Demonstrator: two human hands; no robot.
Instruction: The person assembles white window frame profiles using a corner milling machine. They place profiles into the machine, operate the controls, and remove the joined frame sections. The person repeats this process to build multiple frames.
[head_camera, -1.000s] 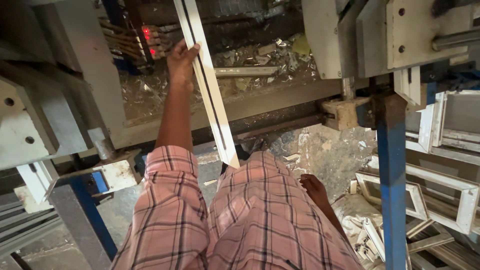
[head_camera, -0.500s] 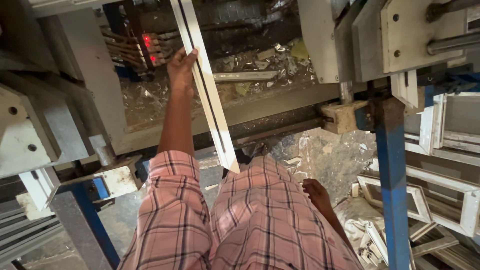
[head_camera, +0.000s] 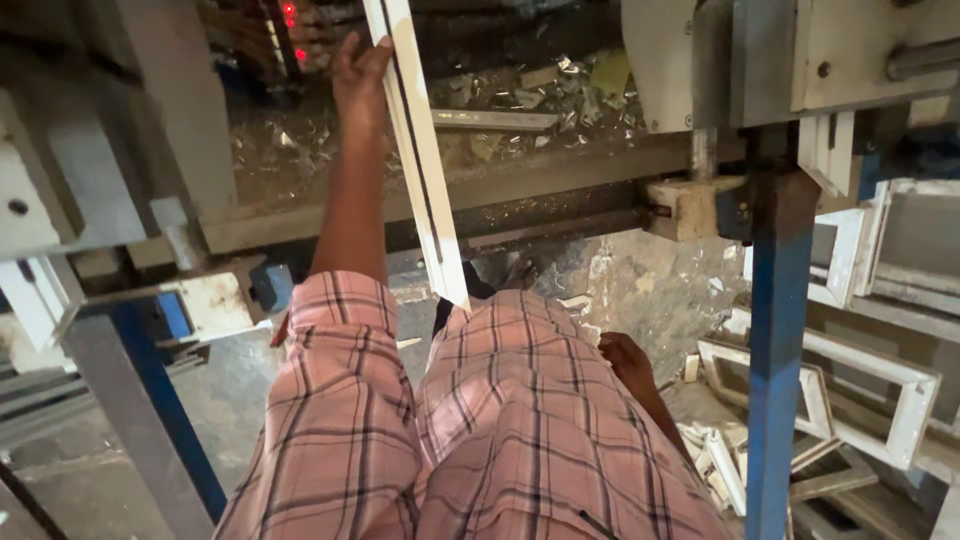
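Observation:
My left hand reaches forward and grips a long white profile strip that slopes from the top of the view down to a cut end near my chest. The strip lies across the grey bed of a cutting machine. My right hand hangs low beside my pink checked shirt, fingers curled, with nothing visible in it. Part of that hand is hidden behind the shirt.
A blue steel post stands at the right under the grey machine head. White mitred frames and offcuts are piled on the floor at the right. Shiny scraps litter the machine's far side. A blue leg stands at left.
My left hand and the white strip have shifted a little up and toward the far side. My right hand has stayed low beside my shirt.

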